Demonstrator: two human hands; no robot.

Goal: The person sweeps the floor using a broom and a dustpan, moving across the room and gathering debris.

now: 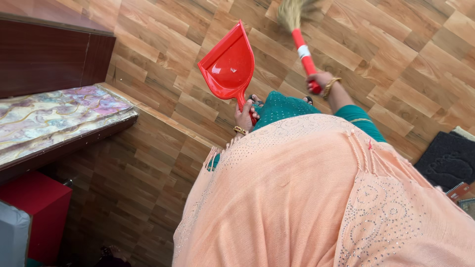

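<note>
Red dustpan (228, 64) left, broom (302, 37) right

Peach sequinned shawl (316, 198), teal sleeves (358, 118), seemingly gold bangles (330, 86).

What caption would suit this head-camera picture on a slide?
Seen from above: left hand holds a red dustpan, right hand grips a red-handled broom over a wood-pattern floor.

The broom (299, 29) bristles blur and run off the top edge. A peach shawl (316, 198) hides the body and most of both arms. The dark mat (448, 158) and bed (54, 118) are cut by the side edges.
</note>
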